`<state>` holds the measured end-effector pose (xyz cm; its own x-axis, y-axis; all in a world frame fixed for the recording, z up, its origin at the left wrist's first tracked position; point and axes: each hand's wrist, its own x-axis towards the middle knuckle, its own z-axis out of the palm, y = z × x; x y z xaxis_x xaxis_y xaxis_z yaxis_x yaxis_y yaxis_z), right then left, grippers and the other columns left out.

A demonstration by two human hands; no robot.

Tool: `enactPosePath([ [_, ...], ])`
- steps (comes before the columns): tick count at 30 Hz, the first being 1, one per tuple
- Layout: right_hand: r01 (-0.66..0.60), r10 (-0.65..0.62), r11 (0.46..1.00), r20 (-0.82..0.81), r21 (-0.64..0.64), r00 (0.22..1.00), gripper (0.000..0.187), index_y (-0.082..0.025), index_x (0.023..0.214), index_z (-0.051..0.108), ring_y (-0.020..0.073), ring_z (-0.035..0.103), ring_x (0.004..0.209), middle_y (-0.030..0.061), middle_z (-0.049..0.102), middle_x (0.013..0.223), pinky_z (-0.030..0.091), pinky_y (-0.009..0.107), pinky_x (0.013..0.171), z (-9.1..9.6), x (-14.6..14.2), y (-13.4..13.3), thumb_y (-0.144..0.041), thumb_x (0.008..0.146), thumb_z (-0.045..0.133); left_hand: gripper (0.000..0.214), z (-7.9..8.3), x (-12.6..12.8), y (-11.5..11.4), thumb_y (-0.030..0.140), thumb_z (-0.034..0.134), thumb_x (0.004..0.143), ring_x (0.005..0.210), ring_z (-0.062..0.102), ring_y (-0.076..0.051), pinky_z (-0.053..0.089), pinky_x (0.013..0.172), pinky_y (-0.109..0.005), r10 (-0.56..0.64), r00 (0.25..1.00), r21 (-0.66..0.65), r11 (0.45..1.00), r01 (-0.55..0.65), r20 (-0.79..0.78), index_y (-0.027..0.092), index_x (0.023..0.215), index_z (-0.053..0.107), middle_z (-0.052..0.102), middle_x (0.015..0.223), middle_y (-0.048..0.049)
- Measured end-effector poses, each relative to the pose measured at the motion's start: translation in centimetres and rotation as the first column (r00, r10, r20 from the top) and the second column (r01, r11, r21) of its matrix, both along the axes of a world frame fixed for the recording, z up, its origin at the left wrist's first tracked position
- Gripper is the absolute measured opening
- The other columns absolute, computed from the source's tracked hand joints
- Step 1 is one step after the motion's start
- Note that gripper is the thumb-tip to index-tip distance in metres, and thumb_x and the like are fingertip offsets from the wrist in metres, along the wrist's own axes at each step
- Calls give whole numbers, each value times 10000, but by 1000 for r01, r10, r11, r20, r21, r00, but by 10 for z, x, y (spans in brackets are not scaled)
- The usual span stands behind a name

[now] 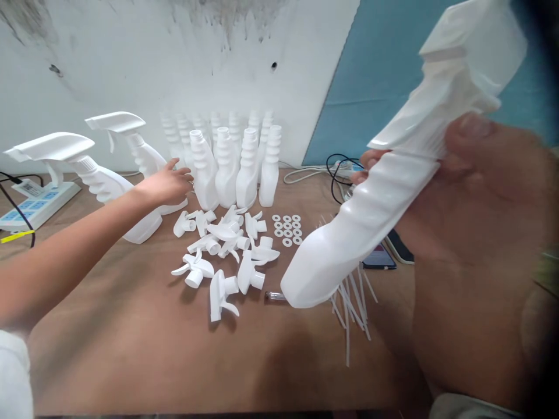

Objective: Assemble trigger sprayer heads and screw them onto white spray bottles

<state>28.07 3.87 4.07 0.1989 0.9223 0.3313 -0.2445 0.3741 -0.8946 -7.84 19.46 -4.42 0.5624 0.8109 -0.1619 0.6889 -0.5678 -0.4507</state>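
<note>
My right hand (pixel 489 192) is raised close to the camera on the right, fingers wrapped round the neck of a white spray bottle (pixel 349 233) with its trigger head on. The bottle tilts, base toward lower left. My left hand (pixel 168 183) stretches across the left side with fingers apart, beside the front-left open-necked bottle (pixel 204 174). Behind that hand and forearm stand two spray bottles with heads fitted, one farther back (pixel 146 154) and one nearer (pixel 111 183); both are partly hidden. Loose white trigger heads (pixel 225 291) lie in a pile mid-table.
Several more headless bottles (pixel 248 169) stand by the wall. White ring washers (pixel 287 226) lie in rows, with thin white tubes (pixel 349 308) right of them. A small clear-and-dark item (pixel 275 296), a phone (pixel 379 257), a power strip (pixel 41 206) and cables (pixel 334 174) are also here.
</note>
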Motion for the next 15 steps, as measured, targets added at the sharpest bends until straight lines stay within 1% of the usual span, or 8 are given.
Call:
enactPosePath([
  [2,-15,14,1000,4,25,1000,65,-231,684,663,169,558,643,13,607,711,508,318,557,-1,6,2,-247,747,672,95,-6,-3,10,187,621,737,1202,453,-247,60,1139,-487,76,993,-50,996,-71,96,175,819,668,690,1040,-27],
  [4,-50,48,998,29,48,998,69,-246,685,678,180,560,639,14,621,714,515,343,577,-2,14,4,-278,746,678,69,-9,-7,18,204,691,675,1093,509,-260,129,1103,-485,163,972,-105,984,-146,167,177,705,635,696,842,-17],
  [6,-73,69,994,55,76,996,101,-259,652,681,175,566,629,5,634,707,524,353,598,-3,20,6,-306,742,688,130,-11,-11,24,207,679,682,1013,543,-267,193,1050,-477,236,947,-134,968,-210,219,165,595,591,648,674,-26],
  [8,-89,80,991,83,101,993,113,-259,650,688,167,570,618,0,647,716,531,357,614,-2,23,7,-340,723,718,249,-14,-17,29,241,632,728,945,566,-247,220,1017,-467,273,918,-137,960,-242,287,156,514,539,567,543,-14],
  [11,-91,82,991,88,100,993,114,-256,662,697,153,567,590,-13,647,698,527,342,593,0,21,6,-348,675,765,427,-21,-28,38,363,623,762,782,579,-196,257,974,-453,278,863,-131,960,-246,422,154,437,440,442,402,19],
  [13,-84,80,995,64,62,995,88,-256,649,694,147,573,593,-25,644,667,525,328,576,1,18,4,-316,674,753,550,-27,-38,44,510,624,755,642,541,-144,288,942,-431,249,798,-108,968,-228,548,156,417,374,358,324,47],
  [15,-70,69,997,37,30,997,70,-255,640,687,143,594,619,-36,650,649,521,315,566,3,16,2,-281,700,710,656,-33,-49,48,683,545,740,534,459,-94,300,938,-416,216,737,-77,973,-219,640,155,410,339,272,277,71],
])
